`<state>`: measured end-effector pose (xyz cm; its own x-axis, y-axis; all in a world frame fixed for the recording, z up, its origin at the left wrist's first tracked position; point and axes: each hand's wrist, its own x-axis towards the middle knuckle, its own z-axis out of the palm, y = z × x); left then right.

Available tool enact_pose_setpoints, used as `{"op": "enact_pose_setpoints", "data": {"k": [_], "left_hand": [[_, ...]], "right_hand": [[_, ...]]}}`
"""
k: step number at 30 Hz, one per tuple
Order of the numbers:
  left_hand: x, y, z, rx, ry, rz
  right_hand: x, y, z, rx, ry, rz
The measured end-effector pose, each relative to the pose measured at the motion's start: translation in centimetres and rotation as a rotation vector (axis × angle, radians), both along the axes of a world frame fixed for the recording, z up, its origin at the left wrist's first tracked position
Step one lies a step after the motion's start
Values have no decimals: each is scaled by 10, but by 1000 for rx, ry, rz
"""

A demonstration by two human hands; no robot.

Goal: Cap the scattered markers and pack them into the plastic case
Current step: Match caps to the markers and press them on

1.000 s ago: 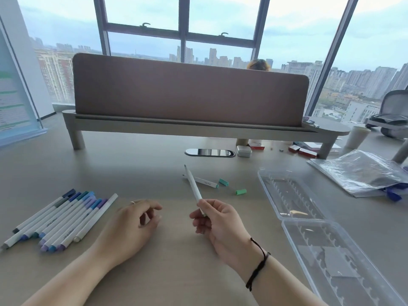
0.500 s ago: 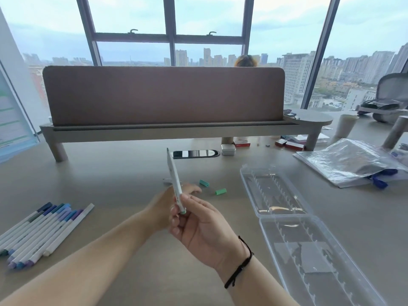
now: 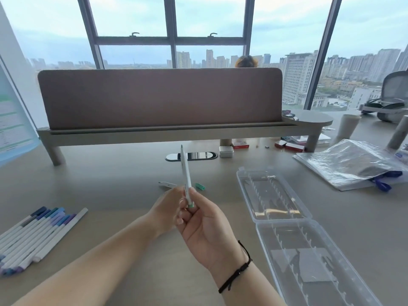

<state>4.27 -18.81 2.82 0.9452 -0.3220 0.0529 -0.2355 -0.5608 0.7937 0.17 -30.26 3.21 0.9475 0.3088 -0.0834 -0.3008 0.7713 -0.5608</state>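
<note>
The right hand point(image 3: 205, 226) pinches a white marker point(image 3: 186, 176) near its green-capped lower end and holds it almost upright, bare tip up – my guess is that keeps the open end easy to reach for a cap. The left hand point(image 3: 167, 208) reaches out behind it toward the loose green cap point(image 3: 200, 186) and the other uncapped marker point(image 3: 167, 184) on the surface point(image 3: 110, 184); can't tell if its fingers are spread or curled. The clear plastic case point(image 3: 293, 230) lies open to the right, nothing in it yet, ready for loading, with the capped blue and purple markers point(image 3: 37, 235) lined up far left.
</note>
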Motion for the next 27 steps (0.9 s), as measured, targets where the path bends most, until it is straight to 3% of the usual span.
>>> {"op": "enact_pose_setpoints", "data": {"k": [1,3,5,7,14,19,23,27], "left_hand": [[4,5,-4,66,-87,25],[2,22,-5,22,-72,160],[-12,49,-9,17,-164,151],[-25,73,-11,-119,-173,208],[-58,144,-18,-658,133,435],[-62,156,-19,-963,164,480],[-67,152,-14,-991,163,475],[-70,146,-16,-891,157,484]], "right_hand": [[-1,1,-1,-8,4,12],[-2,3,-3,-59,4,21],[-4,7,-6,-142,9,14],[-4,12,-10,-251,17,-6],[-10,28,-21,-611,-92,-76],[-14,31,-21,-695,-141,-135],[-13,28,-18,-659,-121,-161],[-11,26,-19,-625,-104,-158]]}}
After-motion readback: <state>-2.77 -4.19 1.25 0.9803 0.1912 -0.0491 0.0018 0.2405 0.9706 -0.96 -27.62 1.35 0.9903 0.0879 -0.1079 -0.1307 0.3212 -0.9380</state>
